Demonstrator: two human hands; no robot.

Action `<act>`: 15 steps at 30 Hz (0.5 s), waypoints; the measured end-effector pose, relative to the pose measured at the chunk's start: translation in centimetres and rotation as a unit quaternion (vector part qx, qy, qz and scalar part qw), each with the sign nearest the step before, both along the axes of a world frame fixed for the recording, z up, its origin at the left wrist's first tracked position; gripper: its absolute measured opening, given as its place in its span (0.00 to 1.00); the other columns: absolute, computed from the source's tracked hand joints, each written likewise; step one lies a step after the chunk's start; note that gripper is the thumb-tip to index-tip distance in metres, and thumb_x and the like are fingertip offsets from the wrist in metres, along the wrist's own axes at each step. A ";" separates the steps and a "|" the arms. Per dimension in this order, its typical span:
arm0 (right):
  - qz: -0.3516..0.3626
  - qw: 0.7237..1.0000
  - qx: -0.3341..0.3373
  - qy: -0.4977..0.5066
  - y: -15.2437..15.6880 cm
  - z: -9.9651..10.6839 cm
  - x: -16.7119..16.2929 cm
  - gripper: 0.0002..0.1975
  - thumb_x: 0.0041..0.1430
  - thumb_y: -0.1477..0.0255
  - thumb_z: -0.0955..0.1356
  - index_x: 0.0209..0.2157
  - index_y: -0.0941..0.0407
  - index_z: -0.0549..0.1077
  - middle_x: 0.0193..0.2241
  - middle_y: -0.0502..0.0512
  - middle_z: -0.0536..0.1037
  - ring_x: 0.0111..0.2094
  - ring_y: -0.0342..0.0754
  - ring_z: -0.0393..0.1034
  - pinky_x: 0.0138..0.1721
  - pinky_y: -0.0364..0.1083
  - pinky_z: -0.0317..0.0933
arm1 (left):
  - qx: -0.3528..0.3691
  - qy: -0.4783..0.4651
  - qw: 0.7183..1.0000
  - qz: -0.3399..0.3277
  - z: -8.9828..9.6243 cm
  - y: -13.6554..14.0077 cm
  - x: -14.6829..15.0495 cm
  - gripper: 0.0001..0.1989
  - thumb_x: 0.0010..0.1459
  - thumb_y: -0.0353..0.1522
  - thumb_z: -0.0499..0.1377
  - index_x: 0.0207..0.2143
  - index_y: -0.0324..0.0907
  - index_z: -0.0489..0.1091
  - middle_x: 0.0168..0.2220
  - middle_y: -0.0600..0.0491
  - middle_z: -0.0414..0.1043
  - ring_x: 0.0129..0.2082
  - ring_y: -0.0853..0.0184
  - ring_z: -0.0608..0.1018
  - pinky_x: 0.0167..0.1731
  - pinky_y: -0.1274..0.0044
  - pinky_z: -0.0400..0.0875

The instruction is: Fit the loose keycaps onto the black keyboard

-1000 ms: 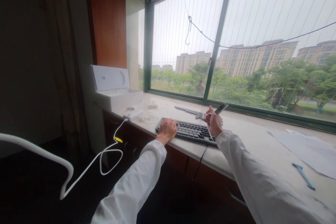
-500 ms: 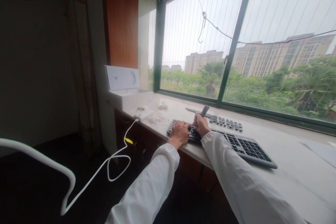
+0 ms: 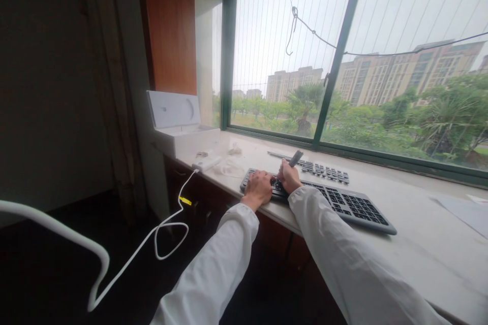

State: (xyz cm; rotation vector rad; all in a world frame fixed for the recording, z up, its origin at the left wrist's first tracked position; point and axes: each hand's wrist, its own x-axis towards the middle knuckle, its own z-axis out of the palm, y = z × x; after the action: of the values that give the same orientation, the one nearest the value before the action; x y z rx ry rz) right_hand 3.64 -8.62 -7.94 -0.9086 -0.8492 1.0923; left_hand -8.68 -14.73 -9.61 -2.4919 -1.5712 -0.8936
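Observation:
A dark grey keyboard (image 3: 362,208) lies on the sill, with key positions on its right side lacking caps. Over its left end, my left hand (image 3: 259,186) grips the keyboard with bent fingers. My right hand (image 3: 290,176) is closed around a dark, blunt-ended tool (image 3: 296,157); its upper end sticks out above the fist, and its lower end is hidden at the keys near my left fingertips. Behind the keyboard, several loose keycaps (image 3: 328,171) lie in rows.
An open white box (image 3: 196,141) stands at the sill's left end. Near it are a white adapter (image 3: 206,164) and crumpled clear plastic (image 3: 231,167). A white cable (image 3: 156,228) hangs off the edge. Paper (image 3: 463,216) lies at the right, under the window.
The view has shifted slightly. Both hands stay at the keyboard's left part, and the tool in my right hand leans a little more to the right.

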 end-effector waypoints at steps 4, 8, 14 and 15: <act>-0.012 1.000 -0.009 0.004 -0.2 0.2 -0.5 0.22 0.58 0.60 0.68 0.22 0.52 0.53 0.10 0.40 0.52 0.11 0.37 0.44 0.11 0.40 0.44 | -0.008 0.007 1.000 0.008 0.1 -0.1 0.0 0.17 0.62 0.28 0.49 0.46 0.45 0.74 0.48 0.48 0.74 0.50 0.60 0.69 0.52 0.68 0.60; 0.047 0.999 0.013 0.007 -0.8 0.5 -0.4 0.24 0.58 0.61 0.68 0.20 0.52 0.50 0.11 0.39 0.48 0.12 0.36 0.41 0.12 0.40 0.43 | -0.005 0.008 1.000 0.020 0.1 -0.1 0.1 0.16 0.64 0.30 0.48 0.44 0.45 0.75 0.47 0.48 0.74 0.50 0.60 0.69 0.51 0.68 0.61; 0.090 0.995 0.043 0.005 -1.4 0.5 -0.4 0.25 0.55 0.64 0.69 0.18 0.53 0.47 0.11 0.39 0.45 0.13 0.35 0.38 0.13 0.40 0.40 | -0.001 -0.009 1.000 0.027 0.0 0.1 0.2 0.17 0.66 0.38 0.48 0.43 0.47 0.76 0.47 0.50 0.75 0.49 0.58 0.70 0.50 0.67 0.62; 0.085 0.995 0.048 -0.009 -1.5 0.5 -0.6 0.26 0.53 0.65 0.70 0.18 0.53 0.47 0.11 0.39 0.46 0.13 0.35 0.38 0.13 0.40 0.39 | -0.004 -0.013 1.000 0.027 -0.1 0.1 0.2 0.16 0.66 0.39 0.49 0.43 0.48 0.76 0.47 0.51 0.75 0.48 0.58 0.70 0.50 0.67 0.62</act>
State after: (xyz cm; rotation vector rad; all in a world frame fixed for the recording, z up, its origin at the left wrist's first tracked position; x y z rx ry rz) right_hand 3.07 -10.16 -7.49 -0.7776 -0.9992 1.1823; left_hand -8.49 -14.63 -9.69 -2.4405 -1.6435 -0.9191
